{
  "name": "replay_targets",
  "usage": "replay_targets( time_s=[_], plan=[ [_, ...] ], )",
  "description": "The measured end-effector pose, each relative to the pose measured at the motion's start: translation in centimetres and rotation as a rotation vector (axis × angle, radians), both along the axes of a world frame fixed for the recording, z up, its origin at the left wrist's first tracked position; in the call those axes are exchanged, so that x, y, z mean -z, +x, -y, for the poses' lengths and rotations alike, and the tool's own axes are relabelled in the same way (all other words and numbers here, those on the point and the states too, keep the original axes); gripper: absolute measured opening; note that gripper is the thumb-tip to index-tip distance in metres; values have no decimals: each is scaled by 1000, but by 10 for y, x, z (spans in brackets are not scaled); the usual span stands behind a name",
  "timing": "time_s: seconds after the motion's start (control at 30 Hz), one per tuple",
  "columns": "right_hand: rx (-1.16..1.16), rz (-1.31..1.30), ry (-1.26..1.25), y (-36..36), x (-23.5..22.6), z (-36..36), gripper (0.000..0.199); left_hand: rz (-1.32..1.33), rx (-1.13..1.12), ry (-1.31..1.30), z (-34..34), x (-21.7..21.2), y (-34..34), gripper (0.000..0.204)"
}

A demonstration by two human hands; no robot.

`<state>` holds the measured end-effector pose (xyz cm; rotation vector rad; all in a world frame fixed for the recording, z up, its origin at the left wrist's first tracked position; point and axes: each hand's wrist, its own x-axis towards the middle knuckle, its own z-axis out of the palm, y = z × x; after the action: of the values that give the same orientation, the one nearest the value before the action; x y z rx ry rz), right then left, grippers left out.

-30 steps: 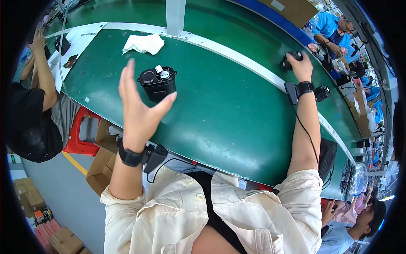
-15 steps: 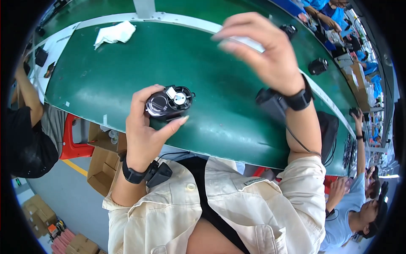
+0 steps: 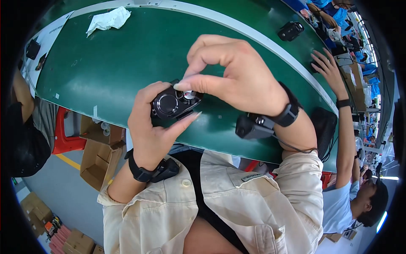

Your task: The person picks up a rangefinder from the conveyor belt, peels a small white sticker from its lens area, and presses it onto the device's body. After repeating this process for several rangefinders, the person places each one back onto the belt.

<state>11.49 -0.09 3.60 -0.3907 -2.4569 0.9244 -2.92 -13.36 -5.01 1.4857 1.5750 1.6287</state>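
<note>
My left hand is wrapped around a small black device with a shiny round disc on its face and a ring-shaped opening beside it. Something white and reddish shows inside that opening. Over the device's upper edge, my right hand has thumb and index finger pressed together against it. Whatever lies between those fingertips is hidden. The device is held up above the green tabletop.
A crumpled white cloth lies at the table's far left. Beyond the white rail sits another black device; a co-worker's hand reaches in there. Cardboard boxes and a red stool stand at the left below the table.
My right hand has come down and left onto the device, its fingers closing at the opening. The device moved slightly right. A co-worker's arm has reached over the far belt at right.
</note>
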Motion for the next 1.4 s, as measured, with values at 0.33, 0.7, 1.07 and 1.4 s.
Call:
replay_targets(
  time_s=[0.33, 0.7, 1.07, 1.4],
  plan=[
    [258, -210, -57, -5, 25, 27, 9, -359, -284, 189, -13, 2, 13, 61],
    [226, -38, 264, -1, 11, 40, 13, -467, -305, 215, -8, 7, 3, 66],
    [158, -17, -462, -2, 18, 16, 24, -501, -321, 244, -9, 13, 1, 66],
    [-46, -151, -1363, -24, 33, 25, 30, -471, -344, 265, -9, 15, 3, 66]
  ],
)
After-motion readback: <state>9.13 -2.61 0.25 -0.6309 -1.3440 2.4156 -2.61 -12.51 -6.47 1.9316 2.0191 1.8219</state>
